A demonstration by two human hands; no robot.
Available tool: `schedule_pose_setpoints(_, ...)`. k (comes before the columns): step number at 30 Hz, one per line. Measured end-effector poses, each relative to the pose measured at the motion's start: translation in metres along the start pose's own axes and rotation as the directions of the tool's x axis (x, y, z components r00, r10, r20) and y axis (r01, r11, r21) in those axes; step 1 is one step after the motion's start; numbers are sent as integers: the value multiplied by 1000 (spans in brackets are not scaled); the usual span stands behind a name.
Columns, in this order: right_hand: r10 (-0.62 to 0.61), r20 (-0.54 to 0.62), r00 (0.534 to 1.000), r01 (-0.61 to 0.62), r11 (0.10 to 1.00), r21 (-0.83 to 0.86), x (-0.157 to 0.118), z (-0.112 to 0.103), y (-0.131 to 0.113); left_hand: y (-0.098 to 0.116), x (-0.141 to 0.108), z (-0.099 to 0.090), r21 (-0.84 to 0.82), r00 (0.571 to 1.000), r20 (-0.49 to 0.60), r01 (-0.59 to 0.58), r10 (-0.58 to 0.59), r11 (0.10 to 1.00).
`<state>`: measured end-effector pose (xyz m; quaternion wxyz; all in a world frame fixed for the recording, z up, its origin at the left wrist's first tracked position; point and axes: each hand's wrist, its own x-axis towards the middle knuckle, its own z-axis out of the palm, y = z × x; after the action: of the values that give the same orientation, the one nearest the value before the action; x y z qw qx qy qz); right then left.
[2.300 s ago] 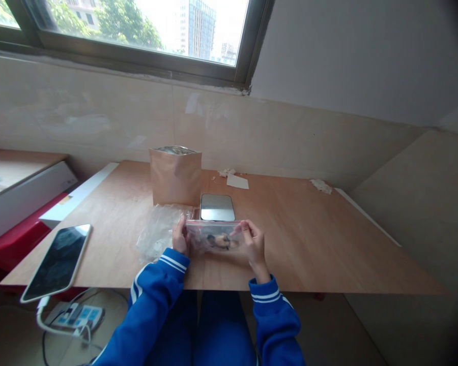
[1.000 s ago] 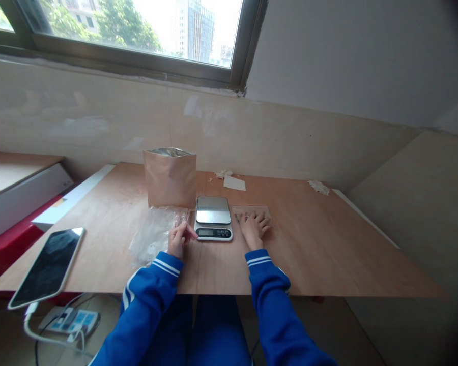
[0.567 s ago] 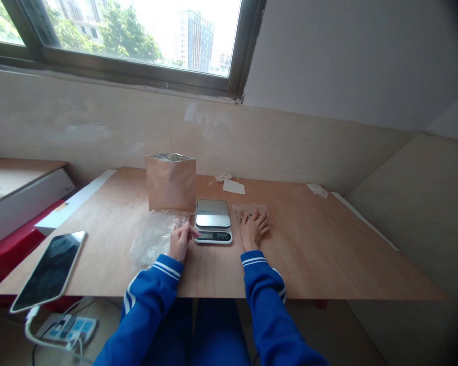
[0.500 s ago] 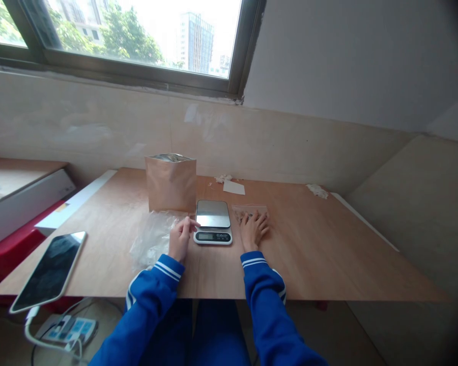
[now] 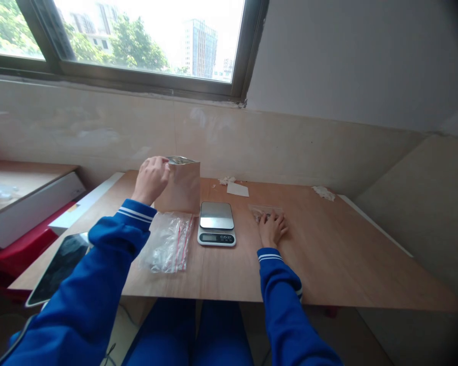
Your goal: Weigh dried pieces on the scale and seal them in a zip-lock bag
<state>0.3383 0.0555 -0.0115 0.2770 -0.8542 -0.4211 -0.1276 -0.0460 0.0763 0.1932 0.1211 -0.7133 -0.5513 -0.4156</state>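
My left hand (image 5: 151, 179) is raised at the upper left corner of a brown stand-up pouch (image 5: 181, 185), its fingers closed on the rim. The pouch stands upright with its silvery mouth gaping. My right hand (image 5: 273, 229) lies with spread fingers on a small clear zip bag (image 5: 255, 209); the contents are mostly hidden under the fingers. Between my hands sits a digital kitchen scale (image 5: 216, 223) with a bare steel plate. A stack of clear zip bags with red seal lines (image 5: 168, 246) lies in front of the pouch.
A tablet or large phone (image 5: 59, 267) rests at the table's left edge, partly behind my left sleeve. Near the wall are a white card (image 5: 237, 189) and crumpled tissue (image 5: 227, 180), with another crumpled tissue (image 5: 323, 193) at the back right. A red stool (image 5: 34, 249) stands at left.
My left hand has gone from beside the scale up to the pouch's rim, uncovering the stacked zip bags. My right hand has slid the small zip bag rightward, away from the scale.
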Motion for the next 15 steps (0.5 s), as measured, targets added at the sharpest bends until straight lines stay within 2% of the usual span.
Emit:
schedule_pose_setpoints(2,6,-5,1000,-6,1000,11,0,2,0,-3,-1,3,71,980,191,37,-50,997)
schedule_pose_setpoints(4,13,-4,1000,-13,1000,26,0,3,0,-1,-6,4,114,948,303,64,-96,991)
schedule_pose_setpoints(6,17,-2,1000,-17,999,38,1,4,1,3,-10,2,113,961,267,34,-63,993)
schedule_pose_setpoints(8,11,-2,1000,-11,999,44,1,4,1,6,-10,2,110,992,127,-27,13,994)
schedule_pose_setpoints(10,6,-4,1000,-6,999,48,1,4,1,7,-6,2,116,997,32,-71,68,991)
schedule_pose_setpoints(11,6,-6,1000,-6,999,50,1,5,1,6,-2,3,121,996,36,-90,86,989)
schedule_pose_setpoints(15,15,3,1000,-15,999,52,1,5,2,6,11,3,125,978,185,-126,102,984)
